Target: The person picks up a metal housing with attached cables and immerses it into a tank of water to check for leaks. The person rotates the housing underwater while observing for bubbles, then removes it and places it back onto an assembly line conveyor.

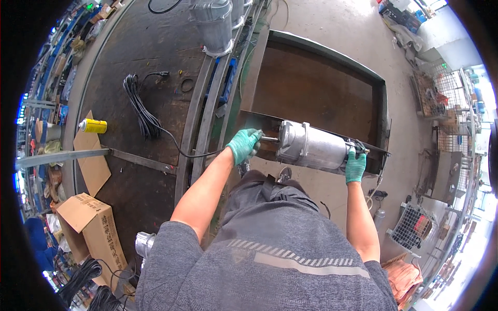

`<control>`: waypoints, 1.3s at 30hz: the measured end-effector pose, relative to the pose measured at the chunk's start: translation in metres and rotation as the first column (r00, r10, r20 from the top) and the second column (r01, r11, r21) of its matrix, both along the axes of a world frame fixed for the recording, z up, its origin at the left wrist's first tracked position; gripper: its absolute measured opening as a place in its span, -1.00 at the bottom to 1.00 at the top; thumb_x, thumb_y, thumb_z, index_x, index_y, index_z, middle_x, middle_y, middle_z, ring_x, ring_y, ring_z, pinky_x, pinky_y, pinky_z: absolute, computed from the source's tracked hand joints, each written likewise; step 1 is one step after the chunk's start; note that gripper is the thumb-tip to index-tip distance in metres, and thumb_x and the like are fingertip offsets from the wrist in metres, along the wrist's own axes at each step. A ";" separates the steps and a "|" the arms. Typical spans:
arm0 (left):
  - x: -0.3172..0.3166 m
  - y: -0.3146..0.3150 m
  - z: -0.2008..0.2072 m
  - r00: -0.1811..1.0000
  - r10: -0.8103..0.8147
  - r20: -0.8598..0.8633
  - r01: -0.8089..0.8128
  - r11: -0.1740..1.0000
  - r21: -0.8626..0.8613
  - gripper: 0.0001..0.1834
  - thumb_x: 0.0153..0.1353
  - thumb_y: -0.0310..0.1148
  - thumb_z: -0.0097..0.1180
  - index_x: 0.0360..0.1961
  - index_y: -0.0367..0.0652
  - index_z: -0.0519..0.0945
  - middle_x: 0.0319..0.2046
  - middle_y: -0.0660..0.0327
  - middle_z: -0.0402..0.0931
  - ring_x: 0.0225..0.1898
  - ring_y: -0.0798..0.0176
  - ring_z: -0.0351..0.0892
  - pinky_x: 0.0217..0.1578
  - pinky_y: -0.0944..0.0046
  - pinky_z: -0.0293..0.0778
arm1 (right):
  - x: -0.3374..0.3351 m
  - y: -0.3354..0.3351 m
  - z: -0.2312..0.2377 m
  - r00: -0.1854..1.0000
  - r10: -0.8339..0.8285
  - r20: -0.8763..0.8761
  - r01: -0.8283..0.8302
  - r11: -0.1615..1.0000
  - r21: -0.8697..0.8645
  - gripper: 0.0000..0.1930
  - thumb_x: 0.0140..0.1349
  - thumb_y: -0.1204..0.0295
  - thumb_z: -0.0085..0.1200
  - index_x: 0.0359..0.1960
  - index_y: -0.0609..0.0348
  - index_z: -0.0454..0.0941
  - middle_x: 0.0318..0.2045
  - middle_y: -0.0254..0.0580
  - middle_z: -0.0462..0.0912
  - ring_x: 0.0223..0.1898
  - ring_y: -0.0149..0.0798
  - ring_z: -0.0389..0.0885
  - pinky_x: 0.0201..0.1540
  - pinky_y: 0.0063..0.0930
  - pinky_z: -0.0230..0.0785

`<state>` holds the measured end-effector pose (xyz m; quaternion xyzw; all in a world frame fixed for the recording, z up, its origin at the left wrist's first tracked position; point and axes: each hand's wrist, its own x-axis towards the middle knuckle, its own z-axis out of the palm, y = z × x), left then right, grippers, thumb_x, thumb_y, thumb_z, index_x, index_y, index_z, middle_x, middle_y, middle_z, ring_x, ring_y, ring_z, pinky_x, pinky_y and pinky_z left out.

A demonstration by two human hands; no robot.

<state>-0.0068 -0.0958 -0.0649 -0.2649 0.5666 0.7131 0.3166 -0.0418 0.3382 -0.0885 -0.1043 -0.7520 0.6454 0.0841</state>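
Observation:
A ribbed silver metal cylinder, like a motor or pump housing, lies on its side across the near end of a dark metal tank. My left hand, in a green glove, is closed round the short shaft at its left end. A black cable runs from the bench to this hand. At the cylinder's right end, my gloved right hand is closed on a small metal fitting. A thin pale hose hangs beside it. My fingers partly hide the fitting.
More silver housings stand on the rails at the far left. On the dark bench are a yellow can and flat cardboard. An open carton stands near left. Wire baskets are at right.

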 end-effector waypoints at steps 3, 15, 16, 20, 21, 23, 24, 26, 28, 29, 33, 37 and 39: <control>-0.001 0.008 0.001 0.992 0.046 -0.121 -0.045 0.999 0.016 -0.75 0.55 -0.14 0.08 0.02 -0.05 0.62 -0.48 0.39 0.51 -0.62 0.48 0.41 -0.67 0.44 0.31 | 0.000 -0.003 0.005 1.000 -0.006 0.021 0.005 0.999 0.050 -0.62 0.46 0.60 0.01 0.28 0.22 0.46 0.10 -0.22 0.65 0.09 -0.35 0.59 0.24 -0.44 0.43; 0.004 0.011 -0.015 0.975 0.026 -0.222 -0.004 0.995 0.097 -0.54 0.51 0.07 0.07 0.19 0.00 0.59 -0.40 0.35 0.57 -0.51 0.51 0.50 -0.56 0.45 0.39 | 0.001 -0.009 0.017 0.998 -0.031 0.052 0.024 0.992 0.121 -0.63 0.45 0.61 0.03 0.27 0.22 0.47 0.08 -0.25 0.64 0.07 -0.36 0.59 0.22 -0.45 0.43; 0.005 0.009 -0.019 0.968 0.021 -0.251 0.004 0.995 0.098 -0.56 0.51 0.02 0.10 0.24 0.02 0.57 -0.37 0.35 0.58 -0.47 0.51 0.51 -0.52 0.45 0.40 | 0.002 -0.010 0.017 0.998 -0.032 0.052 0.025 0.992 0.121 -0.63 0.45 0.61 0.03 0.27 0.22 0.47 0.08 -0.25 0.64 0.07 -0.36 0.59 0.22 -0.45 0.43; 0.004 0.004 -0.013 0.928 -0.093 -0.361 0.094 0.995 -0.014 -0.55 0.47 -0.14 0.17 0.31 0.00 0.51 -0.28 0.26 0.65 -0.37 0.39 0.60 -0.42 0.33 0.50 | 0.002 -0.008 0.016 0.999 -0.028 0.037 0.023 0.990 0.141 -0.64 0.45 0.61 0.03 0.26 0.22 0.47 0.07 -0.24 0.64 0.06 -0.37 0.59 0.21 -0.45 0.44; 0.002 0.002 -0.014 0.848 -0.276 -0.452 0.145 0.942 -0.303 -0.48 0.41 -0.21 0.20 0.34 -0.06 0.46 -0.24 0.15 0.69 -0.27 0.24 0.66 -0.28 0.23 0.55 | 0.003 -0.008 0.017 0.999 -0.019 0.033 0.014 0.988 0.154 -0.64 0.45 0.62 0.03 0.25 0.22 0.47 0.07 -0.24 0.65 0.06 -0.37 0.60 0.21 -0.45 0.44; 0.000 0.001 -0.020 0.746 -0.467 -0.476 0.143 0.809 -0.570 -0.41 0.35 -0.28 0.23 0.37 -0.12 0.41 -0.19 0.04 0.72 -0.16 0.09 0.72 -0.14 0.13 0.61 | 0.003 -0.010 0.020 0.998 -0.027 0.052 0.017 0.984 0.176 -0.64 0.45 0.62 0.03 0.25 0.21 0.47 0.06 -0.24 0.65 0.06 -0.37 0.60 0.21 -0.45 0.45; -0.001 0.001 -0.028 0.744 -0.481 -0.464 0.159 0.801 -0.577 -0.42 0.35 -0.29 0.24 0.36 -0.12 0.42 -0.15 0.05 0.72 -0.16 0.14 0.71 -0.13 0.17 0.61 | 0.003 -0.012 0.022 0.997 -0.035 0.069 0.021 0.980 0.198 -0.64 0.45 0.63 0.02 0.25 0.21 0.47 0.06 -0.23 0.65 0.05 -0.37 0.61 0.20 -0.45 0.45; -0.004 0.004 -0.035 0.735 -0.513 -0.442 0.195 0.785 -0.588 -0.44 0.34 -0.32 0.27 0.34 -0.12 0.45 -0.08 0.07 0.70 -0.14 0.23 0.70 -0.11 0.24 0.61 | 0.001 -0.013 0.016 0.998 -0.028 0.047 0.021 0.989 0.144 -0.64 0.45 0.63 0.02 0.25 0.21 0.47 0.06 -0.23 0.65 0.05 -0.37 0.61 0.20 -0.45 0.45; 0.001 0.006 -0.036 0.738 -0.391 -0.551 0.142 0.887 -0.439 -0.41 0.37 -0.27 0.24 0.38 -0.12 0.42 -0.09 0.13 0.71 -0.19 0.26 0.67 -0.17 0.23 0.60 | -0.001 -0.008 0.013 0.999 -0.030 0.022 0.028 0.995 0.092 -0.64 0.45 0.63 0.02 0.25 0.21 0.47 0.06 -0.22 0.65 0.05 -0.37 0.61 0.20 -0.45 0.45; 0.002 0.002 -0.016 0.839 -0.298 -0.455 0.193 0.945 -0.263 -0.40 0.39 -0.25 0.20 0.41 -0.09 0.39 -0.08 0.14 0.71 -0.21 0.26 0.67 -0.20 0.20 0.60 | 0.000 -0.012 0.019 0.999 -0.023 0.033 0.019 0.992 0.125 -0.64 0.45 0.62 0.02 0.25 0.21 0.47 0.06 -0.22 0.65 0.06 -0.37 0.61 0.20 -0.45 0.46; -0.005 -0.002 -0.006 0.795 -0.530 -0.296 0.336 0.790 -0.514 -0.35 0.43 -0.22 0.14 0.51 -0.02 0.29 -0.06 0.21 0.69 -0.22 0.30 0.63 -0.27 0.22 0.56 | 0.001 -0.011 0.018 1.000 -0.021 0.020 0.018 0.987 0.160 -0.64 0.45 0.62 0.03 0.25 0.20 0.47 0.05 -0.24 0.65 0.04 -0.38 0.60 0.17 -0.46 0.47; -0.001 0.013 -0.001 0.779 -0.459 -0.428 0.217 0.836 -0.504 -0.50 0.48 -0.18 0.11 0.38 -0.05 0.47 -0.17 0.36 0.70 -0.34 0.36 0.55 -0.34 0.32 0.49 | 0.006 -0.016 0.039 0.997 -0.056 0.057 0.043 0.977 0.211 -0.66 0.46 0.61 0.03 0.23 0.19 0.47 0.04 -0.24 0.65 0.03 -0.39 0.58 0.16 -0.44 0.49; 0.004 0.017 -0.001 0.927 -0.055 -0.372 0.088 0.993 0.073 -0.53 0.49 -0.17 0.12 0.35 -0.01 0.50 -0.26 0.36 0.69 -0.50 0.46 0.47 -0.47 0.39 0.41 | 0.005 -0.014 0.028 0.995 0.002 -0.102 0.015 0.985 0.170 -0.62 0.36 0.70 0.06 0.19 0.15 0.48 0.05 -0.21 0.64 0.07 -0.33 0.60 0.22 -0.40 0.46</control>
